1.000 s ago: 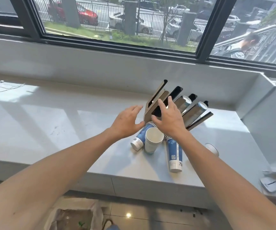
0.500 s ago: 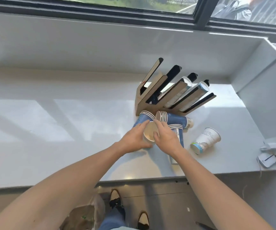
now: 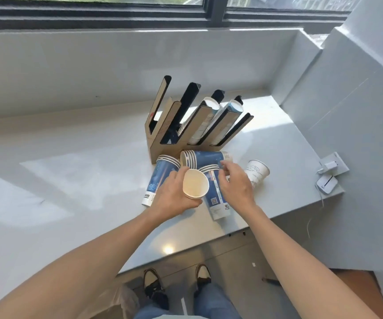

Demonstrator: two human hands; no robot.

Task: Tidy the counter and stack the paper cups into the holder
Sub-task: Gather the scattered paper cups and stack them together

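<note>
Paper cup [image 3: 195, 186] sitting gripped in left hand [image 3: 174, 198] — right hand [image 3: 236, 186] hovering open beside it; holder [image 3: 162, 143] half-filled, three sleeved stacks [image 3: 205, 158] still lying loose.

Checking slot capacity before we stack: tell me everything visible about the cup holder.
The cup holder stands on the grey counter below the window wall. It looks like tan cardboard or board with black inner faces: a low base and tall slanted channels fanning up and to the right. The two right channels hold stacks of paper cups; the left ones look mostly empty. Sleeves of blue cups lie against its front base. Neither hand touches it.
</note>
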